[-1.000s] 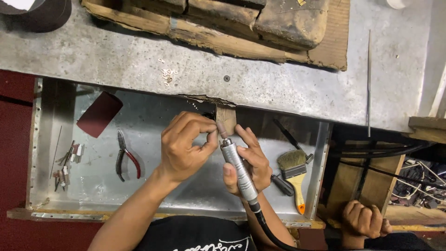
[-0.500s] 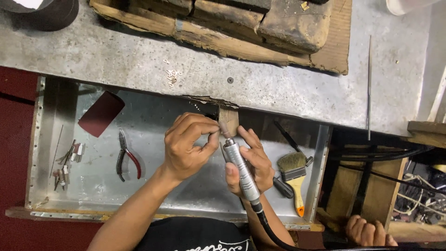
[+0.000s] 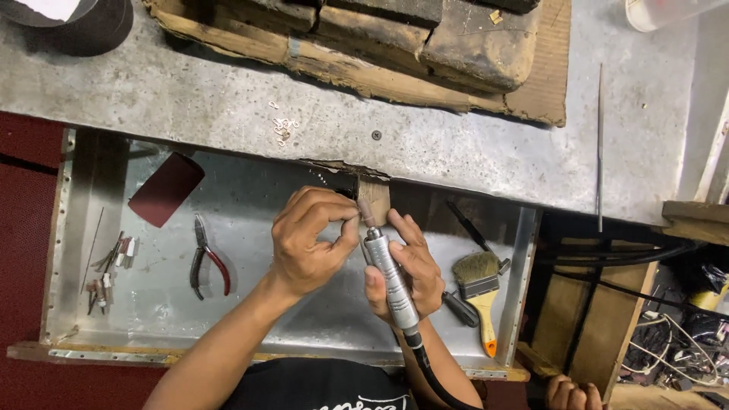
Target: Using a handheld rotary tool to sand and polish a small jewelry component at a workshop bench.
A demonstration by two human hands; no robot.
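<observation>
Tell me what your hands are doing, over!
Left hand pinching something small at wooden peg. Right hand gripping rotary tool. Nothing in the way.

Pliers (image 3: 206,264) lie in the tray (image 3: 250,197) left of both hands (brush (image 3: 478,292) right).

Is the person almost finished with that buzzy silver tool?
Cannot tell how near finished. In hand: the right hand holds the silver rotary handpiece, tip up by the wooden bench peg, where left hand pinches something too small to see. Red-handled pliers and yellow-handled brush lie aside.
</observation>
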